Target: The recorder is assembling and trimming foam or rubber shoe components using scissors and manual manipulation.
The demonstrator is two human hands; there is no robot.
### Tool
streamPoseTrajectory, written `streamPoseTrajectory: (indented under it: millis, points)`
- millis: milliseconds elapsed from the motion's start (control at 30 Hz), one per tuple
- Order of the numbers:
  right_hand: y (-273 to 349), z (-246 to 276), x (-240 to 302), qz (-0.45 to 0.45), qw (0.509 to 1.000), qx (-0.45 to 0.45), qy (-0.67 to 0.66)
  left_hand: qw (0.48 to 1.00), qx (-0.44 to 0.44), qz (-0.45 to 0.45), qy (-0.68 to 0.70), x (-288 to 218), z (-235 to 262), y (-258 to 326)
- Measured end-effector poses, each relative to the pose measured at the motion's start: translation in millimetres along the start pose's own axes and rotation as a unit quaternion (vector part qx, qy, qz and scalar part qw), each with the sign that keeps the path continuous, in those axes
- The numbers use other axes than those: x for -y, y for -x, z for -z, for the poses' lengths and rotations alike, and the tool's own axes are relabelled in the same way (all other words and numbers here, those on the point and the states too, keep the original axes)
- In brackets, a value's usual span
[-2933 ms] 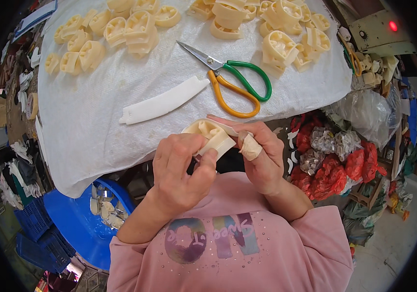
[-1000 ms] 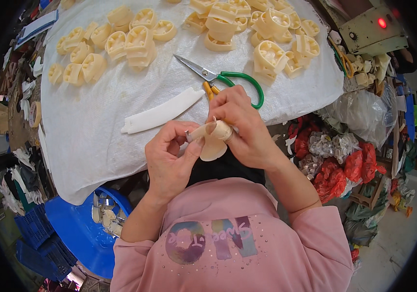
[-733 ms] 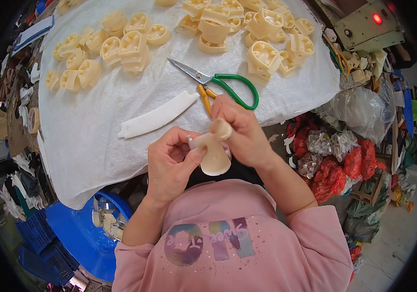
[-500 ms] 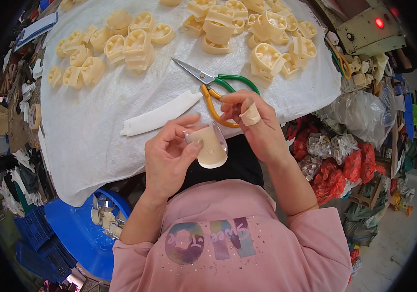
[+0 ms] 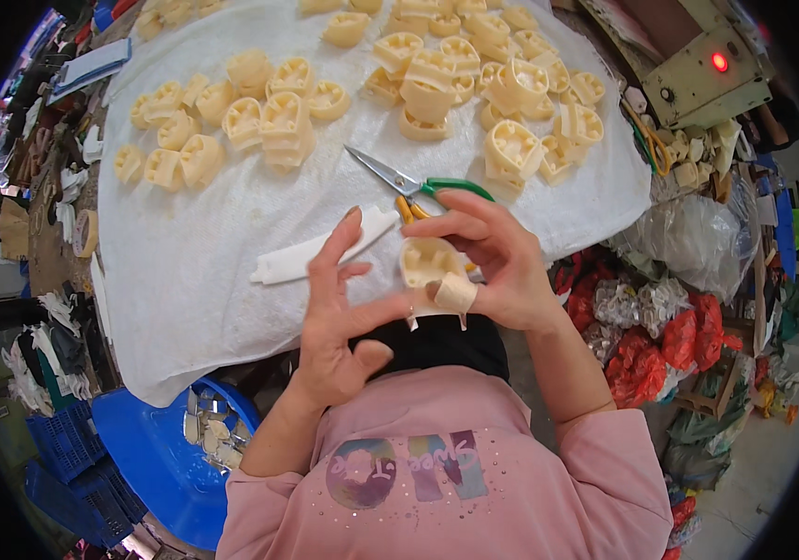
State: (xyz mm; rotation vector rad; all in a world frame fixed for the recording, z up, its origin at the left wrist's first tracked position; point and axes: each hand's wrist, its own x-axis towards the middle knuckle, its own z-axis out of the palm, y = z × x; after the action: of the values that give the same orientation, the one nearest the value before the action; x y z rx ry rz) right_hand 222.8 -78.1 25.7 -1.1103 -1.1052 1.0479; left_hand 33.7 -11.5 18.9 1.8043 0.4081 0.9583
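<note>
A small cream plastic piece [image 5: 429,259], hollow with ribs inside, is held by my right hand [image 5: 497,266] between thumb and fingers. Its cavity faces up, and two thin prongs show at its lower end. Beige tape wraps the right thumb. My left hand [image 5: 332,313] is just left of the piece, fingers spread and one finger reaching its lower edge; whether it presses there I cannot tell. Beyond the hands lie green-and-orange-handled scissors [image 5: 385,173], partly covered by my right hand. A curved white strip [image 5: 301,259] rests beside them on the white cloth [image 5: 203,299].
Many similar cream pieces [image 5: 283,131] are spread and stacked across the table's far side. A blue tub [image 5: 143,457] with shiny metallic pieces stands at lower left. A box with a red light [image 5: 712,75] sits at upper right, above red plastic bags [image 5: 637,355].
The cream piece has passed from my left hand to my right and turned from its smooth outer side to its hollow side. My left hand has let go and spread its fingers.
</note>
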Motion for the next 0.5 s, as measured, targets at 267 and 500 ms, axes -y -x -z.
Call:
streamPoseTrajectory:
  millis: [267,500]
  points:
    - [2.0,-19.8,-15.5,0.249,0.954,-0.010,0.167,0.828,0.073,0.302,0.467,7.9,-18.3,-4.8]
    - [-2.9,-19.6,-5.9,0.195,0.951,0.051,0.236,0.884,-0.040,0.274,0.376,8.7,-29.1,3.5]
